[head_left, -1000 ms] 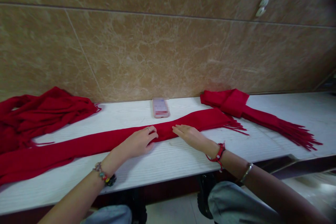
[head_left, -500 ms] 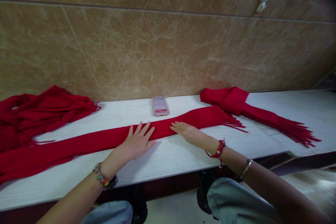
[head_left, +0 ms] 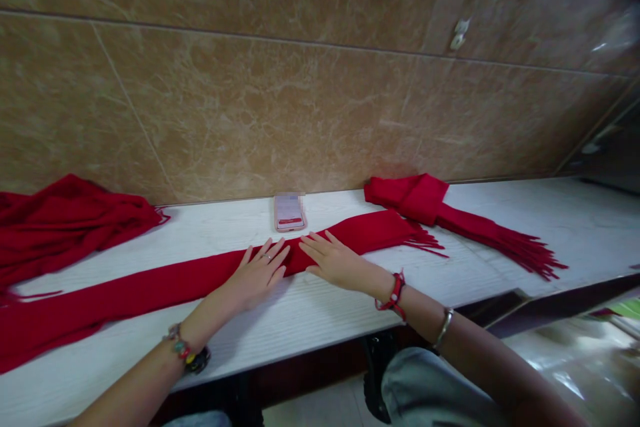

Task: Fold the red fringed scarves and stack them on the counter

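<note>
A long red scarf (head_left: 165, 288) lies flattened in a narrow strip along the white table, its fringe at the right end. My left hand (head_left: 257, 277) rests on the scarf near its middle, fingers spread. Just to the right, my right hand (head_left: 335, 260) lies flat on the same strip with fingers stretched out. The two hands' fingertips are close together but apart. Neither hand grips the cloth. The scarf's left end runs out of view.
Behind the strip, a phone (head_left: 289, 212) lies by the tiled wall (head_left: 240, 113). A folded red scarf (head_left: 420, 199) with fringe lies at the right, and a crumpled red cloth (head_left: 75, 227) at the left. The white table (head_left: 280, 320) has its front edge near my knees.
The view has turned slightly right, so everything sits further left. My right hand has come nearer to my left hand, its fingers a little more spread. The scarf looks much the same.
</note>
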Demonstrator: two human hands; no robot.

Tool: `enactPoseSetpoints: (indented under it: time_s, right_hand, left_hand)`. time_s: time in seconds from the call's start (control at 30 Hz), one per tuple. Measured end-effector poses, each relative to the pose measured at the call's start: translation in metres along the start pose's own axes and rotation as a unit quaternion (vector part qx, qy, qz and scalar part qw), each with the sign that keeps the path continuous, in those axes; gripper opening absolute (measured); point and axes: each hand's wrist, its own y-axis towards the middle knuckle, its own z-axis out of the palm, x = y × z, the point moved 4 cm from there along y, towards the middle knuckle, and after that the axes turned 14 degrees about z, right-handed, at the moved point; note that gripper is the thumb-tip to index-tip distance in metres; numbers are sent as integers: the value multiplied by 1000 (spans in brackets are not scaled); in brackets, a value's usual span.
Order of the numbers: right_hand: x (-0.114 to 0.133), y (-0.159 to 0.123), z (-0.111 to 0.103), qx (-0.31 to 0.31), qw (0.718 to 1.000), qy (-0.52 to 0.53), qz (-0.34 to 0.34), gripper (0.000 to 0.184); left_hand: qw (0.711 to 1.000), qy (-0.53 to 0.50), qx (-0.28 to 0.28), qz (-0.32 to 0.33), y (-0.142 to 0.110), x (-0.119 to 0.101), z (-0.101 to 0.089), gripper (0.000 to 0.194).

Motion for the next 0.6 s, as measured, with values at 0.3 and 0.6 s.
enactPoseSetpoints:
  time_s: [0.3,0.6]
  right_hand:
    - [-57,-15,0,28,988,-69,135,48]
    - [-161,-66,4,54,971,-183,145,37]
  left_hand:
    - [999,12,4,-30,8,6,7,53]
    - [996,-29,52,-61,5,14,5,58]
